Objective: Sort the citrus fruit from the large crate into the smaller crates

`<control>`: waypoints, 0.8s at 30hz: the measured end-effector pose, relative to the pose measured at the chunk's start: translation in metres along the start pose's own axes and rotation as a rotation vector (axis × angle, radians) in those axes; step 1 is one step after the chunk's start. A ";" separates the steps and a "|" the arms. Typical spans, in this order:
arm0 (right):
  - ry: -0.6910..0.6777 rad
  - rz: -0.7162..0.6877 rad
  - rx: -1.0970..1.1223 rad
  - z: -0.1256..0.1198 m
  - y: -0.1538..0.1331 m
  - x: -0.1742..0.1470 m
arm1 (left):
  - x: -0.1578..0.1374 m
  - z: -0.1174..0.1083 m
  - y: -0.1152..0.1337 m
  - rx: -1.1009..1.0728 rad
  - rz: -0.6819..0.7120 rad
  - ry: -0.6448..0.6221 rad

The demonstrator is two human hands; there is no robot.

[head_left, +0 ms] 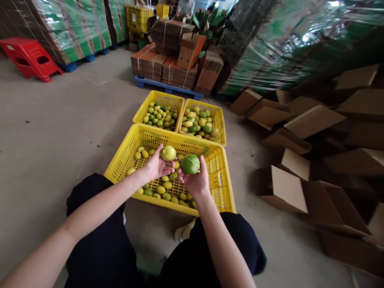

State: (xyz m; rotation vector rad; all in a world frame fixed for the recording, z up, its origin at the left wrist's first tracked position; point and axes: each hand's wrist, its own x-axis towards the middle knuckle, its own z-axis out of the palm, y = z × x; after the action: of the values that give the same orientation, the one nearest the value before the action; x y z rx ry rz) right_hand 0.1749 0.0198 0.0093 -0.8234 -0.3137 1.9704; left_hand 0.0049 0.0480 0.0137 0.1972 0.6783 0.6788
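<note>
Over the large yellow crate (120, 160) in front of my knees, my left hand (157, 166) holds a yellow lemon (168, 153) between thumb and fingers. Close beside it, my right hand (196, 182) grips a bigger green lemon (191, 164), its thumb along the right side. Loose yellow and green lemons (161, 189) lie across the crate floor below, partly hidden by my hands. Two smaller yellow crates stand against its far side, the left one (136, 114) and the right one (222, 128), both holding many lemons.
Bundled flat cardboard (150, 64) sits on a blue pallet (168, 86) beyond the crates. Open cardboard boxes (288, 188) are heaped at the right. A red stool (31, 60) stands at far left, near wrapped green stacks (78, 28). Bare concrete floor (60, 128) lies left.
</note>
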 end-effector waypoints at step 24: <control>0.251 -0.971 -0.822 0.003 0.005 -0.013 | -0.014 0.009 -0.016 0.782 0.947 0.260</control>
State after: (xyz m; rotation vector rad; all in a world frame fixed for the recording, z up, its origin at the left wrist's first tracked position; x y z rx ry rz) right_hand 0.1743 0.0070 0.0141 -1.1120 -1.1632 0.7788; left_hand 0.0107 0.0273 0.0219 1.2213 1.0857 1.3258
